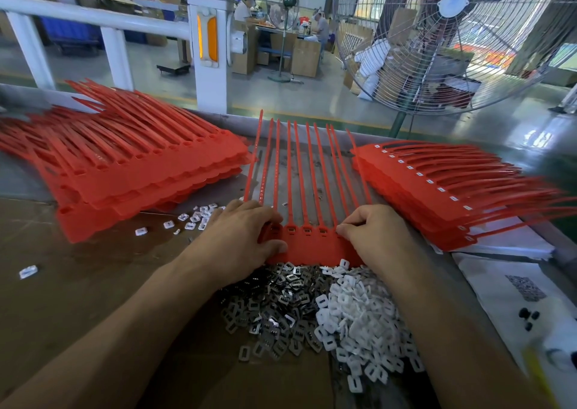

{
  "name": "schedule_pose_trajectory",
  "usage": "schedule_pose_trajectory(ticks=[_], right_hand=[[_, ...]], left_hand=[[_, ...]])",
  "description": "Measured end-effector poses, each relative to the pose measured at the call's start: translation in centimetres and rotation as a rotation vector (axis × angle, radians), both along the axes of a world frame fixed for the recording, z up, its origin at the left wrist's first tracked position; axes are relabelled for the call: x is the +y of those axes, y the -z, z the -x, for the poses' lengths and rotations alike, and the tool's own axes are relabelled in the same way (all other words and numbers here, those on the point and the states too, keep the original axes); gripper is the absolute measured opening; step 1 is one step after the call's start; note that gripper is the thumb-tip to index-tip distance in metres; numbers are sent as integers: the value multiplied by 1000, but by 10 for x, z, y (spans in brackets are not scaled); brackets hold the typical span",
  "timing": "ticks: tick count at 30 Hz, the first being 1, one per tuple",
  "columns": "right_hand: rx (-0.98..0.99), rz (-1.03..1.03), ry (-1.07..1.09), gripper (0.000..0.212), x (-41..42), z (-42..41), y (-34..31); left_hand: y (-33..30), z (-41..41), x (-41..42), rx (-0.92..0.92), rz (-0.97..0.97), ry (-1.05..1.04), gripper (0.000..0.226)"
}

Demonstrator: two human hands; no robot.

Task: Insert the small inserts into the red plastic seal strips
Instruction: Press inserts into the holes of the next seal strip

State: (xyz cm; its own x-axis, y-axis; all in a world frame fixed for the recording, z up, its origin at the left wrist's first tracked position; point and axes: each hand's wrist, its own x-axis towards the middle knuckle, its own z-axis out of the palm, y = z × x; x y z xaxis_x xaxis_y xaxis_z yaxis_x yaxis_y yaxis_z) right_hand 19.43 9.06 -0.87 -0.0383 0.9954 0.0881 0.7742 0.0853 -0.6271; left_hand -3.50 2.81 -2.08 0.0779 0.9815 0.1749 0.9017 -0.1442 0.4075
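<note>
A red seal strip sheet (307, 243) lies flat in front of me, its thin tails pointing away toward the table's far edge. My left hand (246, 237) presses on the sheet's left end, thumb on its near edge. My right hand (371, 230) pinches at a socket on the sheet's right end; whether an insert sits in its fingertips is hidden. Metal inserts (274, 308) are heaped just below the sheet, beside a heap of white plastic inserts (359, 321).
A stack of red sheets with empty sockets (140, 171) lies at the left, a stack with white inserts fitted (443, 190) at the right. Loose white inserts (193, 218) scatter left of my hand. White paper (515, 287) lies at the right. A large fan (452, 34) stands beyond the table.
</note>
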Motion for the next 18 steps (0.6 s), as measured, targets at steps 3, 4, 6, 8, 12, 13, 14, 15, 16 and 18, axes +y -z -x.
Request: schedule_pose_trajectory(ticks=[3,4,6,8,12,13,14,15,16,18], right_hand=[[57,-3,-10,13,-1,-3,-1],[78,-6,-6,14,-1,-4,0],[99,-8,2,16,0,-5,0],[68,-16,6,15,1,-4,1],[-15,-54,21,16,2,2,5],[-8,-57,22,16,3,2,6],[12,-57,19,15,2,1,5],[38,-58,12,13,2,0,4],[58,-64,1,12,0,-1,4],[61,-89,-38,10,-4,-2,1]], left_hand=[[0,0,0,1,-5,-1,52],[0,0,0,0,-5,-2,52],[0,0,0,-2,-4,-5,52],[0,0,0,-3,-6,-5,52],[0,0,1,-7,-6,-2,51],[1,0,0,-8,-6,-2,51],[1,0,0,-7,-6,-2,51],[1,0,0,-6,-8,-1,51],[1,1,0,-6,-10,-1,51],[1,1,1,-7,-10,1,51]])
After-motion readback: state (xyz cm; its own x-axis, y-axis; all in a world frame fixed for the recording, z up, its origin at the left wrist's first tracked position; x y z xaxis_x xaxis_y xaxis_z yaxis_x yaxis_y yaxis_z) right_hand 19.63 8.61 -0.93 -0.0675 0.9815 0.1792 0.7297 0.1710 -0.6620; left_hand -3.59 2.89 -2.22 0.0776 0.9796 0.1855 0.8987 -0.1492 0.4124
